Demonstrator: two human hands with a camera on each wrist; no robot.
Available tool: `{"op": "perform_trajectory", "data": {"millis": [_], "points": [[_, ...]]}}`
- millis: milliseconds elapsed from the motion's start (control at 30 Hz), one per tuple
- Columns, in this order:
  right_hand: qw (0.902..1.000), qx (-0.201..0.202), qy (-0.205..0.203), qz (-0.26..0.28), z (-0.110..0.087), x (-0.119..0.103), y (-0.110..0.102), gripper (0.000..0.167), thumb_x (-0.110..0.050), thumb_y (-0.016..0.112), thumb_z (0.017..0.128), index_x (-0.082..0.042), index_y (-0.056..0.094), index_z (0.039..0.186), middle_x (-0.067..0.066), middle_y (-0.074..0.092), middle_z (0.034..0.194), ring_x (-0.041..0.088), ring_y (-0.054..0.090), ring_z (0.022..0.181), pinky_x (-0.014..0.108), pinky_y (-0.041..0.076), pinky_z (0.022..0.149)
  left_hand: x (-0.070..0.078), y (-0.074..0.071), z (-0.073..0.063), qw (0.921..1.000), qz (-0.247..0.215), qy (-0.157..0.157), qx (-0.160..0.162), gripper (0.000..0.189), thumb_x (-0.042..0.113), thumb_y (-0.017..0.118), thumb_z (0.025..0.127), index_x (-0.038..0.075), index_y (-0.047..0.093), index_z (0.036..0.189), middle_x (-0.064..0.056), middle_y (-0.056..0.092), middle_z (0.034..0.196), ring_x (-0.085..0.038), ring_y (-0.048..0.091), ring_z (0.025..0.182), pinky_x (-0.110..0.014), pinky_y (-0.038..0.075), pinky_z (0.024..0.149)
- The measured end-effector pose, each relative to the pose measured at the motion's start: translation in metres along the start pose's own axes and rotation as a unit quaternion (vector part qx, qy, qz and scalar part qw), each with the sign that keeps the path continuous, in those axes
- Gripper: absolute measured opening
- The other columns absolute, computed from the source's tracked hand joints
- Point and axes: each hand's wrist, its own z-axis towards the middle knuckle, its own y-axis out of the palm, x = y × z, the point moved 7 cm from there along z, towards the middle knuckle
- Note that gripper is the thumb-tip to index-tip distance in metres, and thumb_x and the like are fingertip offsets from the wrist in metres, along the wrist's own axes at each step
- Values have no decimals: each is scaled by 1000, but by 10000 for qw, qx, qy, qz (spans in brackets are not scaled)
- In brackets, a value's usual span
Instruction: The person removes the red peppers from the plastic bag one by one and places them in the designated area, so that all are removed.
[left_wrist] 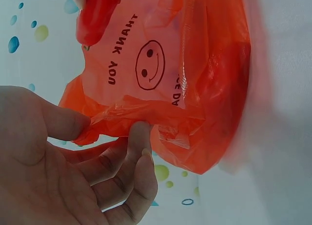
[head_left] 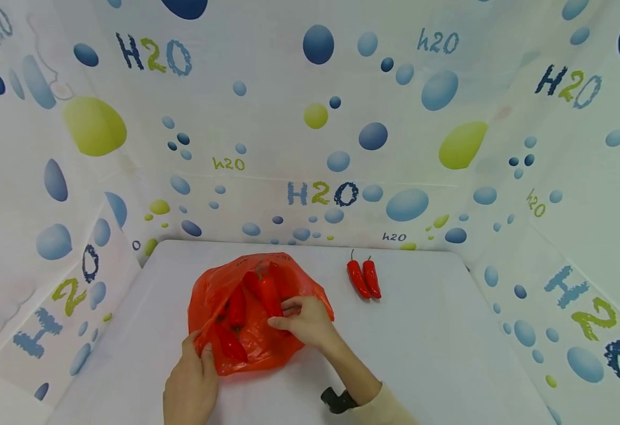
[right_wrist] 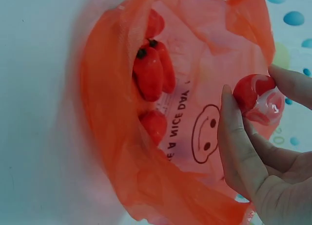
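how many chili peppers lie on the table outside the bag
2, side by side right of the plastic bag: left chili pepper, right chili pepper. The bag may hide others.

One red bag [head_left: 206, 289], two loose peppers [head_left: 358, 279], at least four bagged peppers [right_wrist: 148, 76]

My right hand [head_left: 307, 326] and its glossy tapered red pepper [head_left: 268, 293] partly block the crinkled orange-red plastic bag [head_left: 205, 295]; rightward, the flat white tabletop [head_left: 442, 336] leaves me passage.

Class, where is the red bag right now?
In the head view, the red bag sits on the table, left of two loose peppers, its near-left edge pinched by the left hand.
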Motion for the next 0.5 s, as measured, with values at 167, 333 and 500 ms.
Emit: {"op": "perform_trajectory", "data": {"millis": [167,333,500], "points": [[10000,57,-11,77,-1,1,-7,45,-30,88,85,-4,74,118,1,73,98,19,67,86,35,60,71,0,0,0,10000,-2,14,30,47,24,44,111,-3,39,149,-39,64,120,-60,65,97,-70,51,72],[9999,77,-47,119,-2,0,-15,45,-31,88,86,-4,73,119,1,72,100,21,65,89,35,60,72,1,0,0,10000,-18,46,82,46,23,44,111,-3,40,148,-39,64,117,-60,65,95,-69,51,69],[9998,186,-84,71,-4,-2,-25,45,-32,87,87,-4,73,120,3,72,103,22,64,94,35,61,74,0,1,0,10000,13,31,43,47,24,44,111,-4,39,148,-40,64,119,-60,65,96,-70,52,72]]}}
